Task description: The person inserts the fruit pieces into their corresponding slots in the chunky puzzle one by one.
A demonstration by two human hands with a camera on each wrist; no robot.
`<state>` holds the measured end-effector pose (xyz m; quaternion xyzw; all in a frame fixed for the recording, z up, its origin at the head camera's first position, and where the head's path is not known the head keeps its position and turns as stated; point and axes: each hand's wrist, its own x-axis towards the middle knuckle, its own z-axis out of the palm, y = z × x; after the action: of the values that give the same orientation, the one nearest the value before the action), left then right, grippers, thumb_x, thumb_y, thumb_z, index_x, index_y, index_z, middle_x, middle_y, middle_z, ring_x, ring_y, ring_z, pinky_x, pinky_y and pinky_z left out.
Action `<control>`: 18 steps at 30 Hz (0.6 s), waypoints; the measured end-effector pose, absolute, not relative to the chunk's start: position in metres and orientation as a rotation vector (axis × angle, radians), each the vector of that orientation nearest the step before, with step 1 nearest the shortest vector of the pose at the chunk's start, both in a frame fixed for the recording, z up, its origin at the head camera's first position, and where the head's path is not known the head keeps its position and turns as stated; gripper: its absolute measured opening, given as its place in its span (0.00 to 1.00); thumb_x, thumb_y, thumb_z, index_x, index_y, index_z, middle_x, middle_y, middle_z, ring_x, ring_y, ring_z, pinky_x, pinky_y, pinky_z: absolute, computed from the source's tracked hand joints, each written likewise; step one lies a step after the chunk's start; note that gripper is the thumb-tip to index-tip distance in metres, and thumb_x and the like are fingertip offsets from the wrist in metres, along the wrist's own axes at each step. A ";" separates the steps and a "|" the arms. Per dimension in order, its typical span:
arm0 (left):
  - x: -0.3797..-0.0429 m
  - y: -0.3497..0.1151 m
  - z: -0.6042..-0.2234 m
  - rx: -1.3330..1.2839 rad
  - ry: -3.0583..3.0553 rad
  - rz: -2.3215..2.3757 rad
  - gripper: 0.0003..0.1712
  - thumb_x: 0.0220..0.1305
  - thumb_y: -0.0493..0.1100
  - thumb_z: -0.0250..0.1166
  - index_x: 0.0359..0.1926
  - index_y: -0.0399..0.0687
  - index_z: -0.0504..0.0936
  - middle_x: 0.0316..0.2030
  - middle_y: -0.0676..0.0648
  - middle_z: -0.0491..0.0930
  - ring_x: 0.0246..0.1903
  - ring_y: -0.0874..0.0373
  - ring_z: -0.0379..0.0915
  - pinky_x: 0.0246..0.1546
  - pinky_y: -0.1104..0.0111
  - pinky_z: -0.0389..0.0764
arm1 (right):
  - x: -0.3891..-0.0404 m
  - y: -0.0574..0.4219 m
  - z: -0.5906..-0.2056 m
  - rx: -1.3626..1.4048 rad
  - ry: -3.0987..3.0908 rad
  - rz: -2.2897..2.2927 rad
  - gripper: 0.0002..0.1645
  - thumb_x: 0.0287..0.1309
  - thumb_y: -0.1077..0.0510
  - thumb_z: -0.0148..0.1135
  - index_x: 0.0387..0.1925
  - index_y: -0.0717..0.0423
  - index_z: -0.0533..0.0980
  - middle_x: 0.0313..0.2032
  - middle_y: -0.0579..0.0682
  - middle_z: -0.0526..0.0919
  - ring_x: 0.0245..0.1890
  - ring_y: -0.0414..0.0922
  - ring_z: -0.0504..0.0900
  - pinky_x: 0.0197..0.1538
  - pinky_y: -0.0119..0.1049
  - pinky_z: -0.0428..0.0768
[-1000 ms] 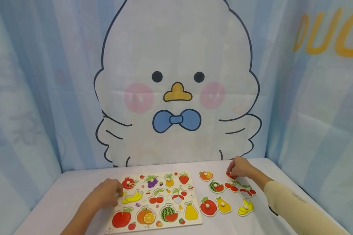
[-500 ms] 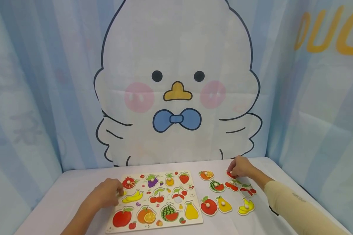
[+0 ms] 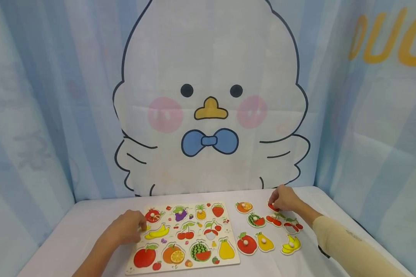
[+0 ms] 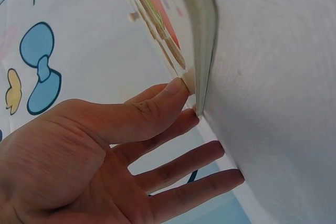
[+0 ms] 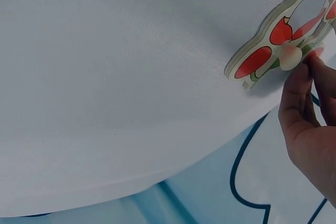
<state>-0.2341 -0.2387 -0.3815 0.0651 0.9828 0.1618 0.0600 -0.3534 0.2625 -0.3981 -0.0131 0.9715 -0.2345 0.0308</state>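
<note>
A fruit puzzle board (image 3: 201, 264) lies flat left of the middle of the table. My left hand (image 3: 127, 227) pinches its left edge. In the left wrist view, my thumb and fingers (image 4: 173, 174) meet the board's rim, with the lower fingers extended. At the far right, my right hand (image 3: 285, 198) pinches a red fruit puzzle piece (image 3: 273, 206), mostly hidden by the fingers. In the right wrist view, that hand (image 5: 315, 114) is beside a knobbed cherry-shaped piece (image 5: 253, 62).
Loose knobbed pieces lie right of the board: an orange (image 3: 244, 207), a watermelon (image 3: 259, 221), cherries (image 3: 274, 220), an apple (image 3: 247, 246), a pear (image 3: 265, 243) and bananas (image 3: 291, 246). Behind the table (image 3: 100, 219) hangs a duck-printed curtain (image 3: 208, 169).
Both hands stay in the same places, on the board's edge and at the red piece. The whole head view shifts only slightly.
</note>
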 end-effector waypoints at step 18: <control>-0.234 -0.238 -0.381 0.187 2.970 0.490 0.12 0.44 0.31 0.74 0.30 0.48 0.83 0.31 0.51 0.78 0.32 0.55 0.68 0.39 0.57 0.78 | -0.349 0.259 -0.397 -0.116 3.054 -0.690 0.04 0.51 0.65 0.68 0.29 0.55 0.81 0.28 0.50 0.79 0.28 0.45 0.75 0.36 0.35 0.82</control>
<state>-0.2340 -0.2376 -0.3812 0.0619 0.9828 0.1621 0.0630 -0.3492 0.2591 -0.3971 -0.0369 0.9747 -0.2203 0.0043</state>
